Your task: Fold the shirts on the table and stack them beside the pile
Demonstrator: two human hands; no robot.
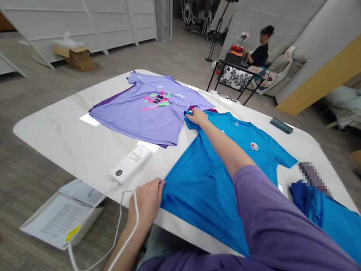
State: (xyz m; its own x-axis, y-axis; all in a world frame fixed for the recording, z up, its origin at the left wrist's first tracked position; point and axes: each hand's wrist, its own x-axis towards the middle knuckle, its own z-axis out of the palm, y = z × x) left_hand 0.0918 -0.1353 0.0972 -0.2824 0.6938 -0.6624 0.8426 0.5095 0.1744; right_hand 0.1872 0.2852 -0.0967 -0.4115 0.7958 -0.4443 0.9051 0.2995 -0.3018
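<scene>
A blue T-shirt [200, 182] with a small red and white badge lies spread on the white table. At its lower left corner my left hand [147, 200] pinches the hem. My right hand [197, 116] reaches across and grips the end of the shirt's left-side sleeve. Just beyond that hand lies a flat lavender T-shirt [132, 109] with a pink, green and black print, with darker purple cloth showing under its edge. My right forearm covers part of the blue shirt's chest.
A white power bank [131, 165] with a white cable sits left of the blue shirt. Farther right are a dark case [281, 125] and more blue cloth [334, 217]. An open white box [61, 214] is below the table's edge. Someone sits [259, 51] beyond a patterned chair [236, 77].
</scene>
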